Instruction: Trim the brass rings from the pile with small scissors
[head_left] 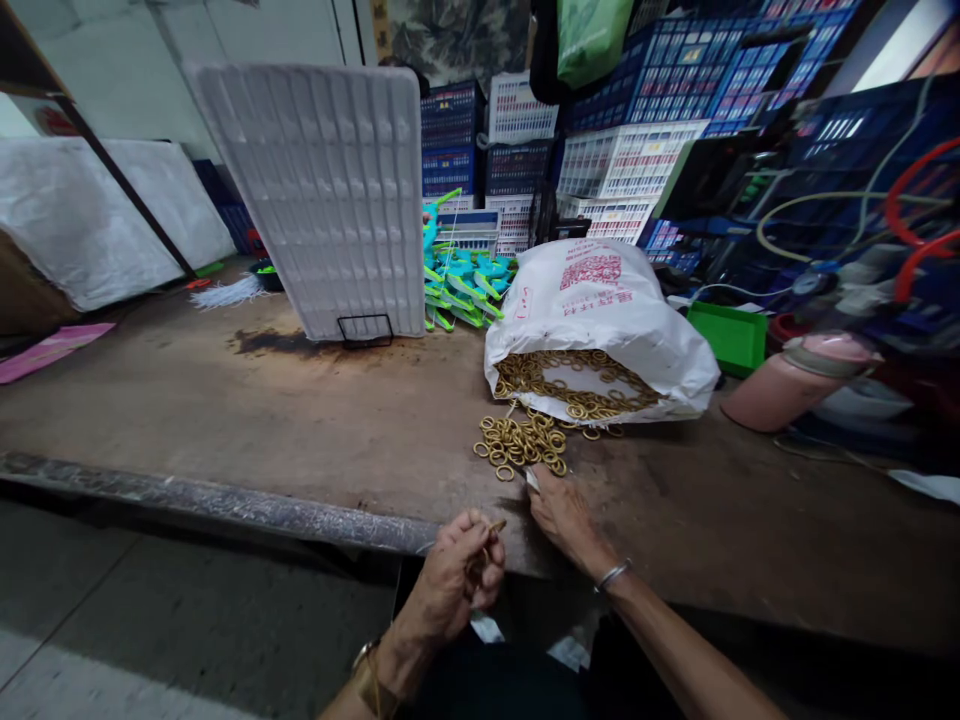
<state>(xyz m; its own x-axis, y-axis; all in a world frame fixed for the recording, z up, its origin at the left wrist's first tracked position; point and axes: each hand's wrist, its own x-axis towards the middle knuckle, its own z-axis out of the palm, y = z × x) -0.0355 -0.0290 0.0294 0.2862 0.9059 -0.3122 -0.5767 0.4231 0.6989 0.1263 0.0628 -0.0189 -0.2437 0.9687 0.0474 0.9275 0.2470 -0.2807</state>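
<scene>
My left hand (461,565) is in front of the table's near edge, its fingers curled round a gold ring (497,526) that pokes out at the fingertips. Whether more rings are inside the fist is hidden. My right hand (559,512) rests low over the tabletop, fingers together at the near side of a loose pile of gold rings (525,440). Something white, like tape, shows at its fingers, and what they pinch, if anything, is hidden. Behind the pile, a white woven sack (600,300) lies on its side, its mouth full of the same rings.
On the brown table (225,420) a white ribbed plastic tray (330,200) stands upright in a black wire stand (365,330). Teal and green plastic pieces (465,285) are heaped behind it. A pink bottle (799,380) and green tray (727,335) sit right; stacked crates (630,160) are behind.
</scene>
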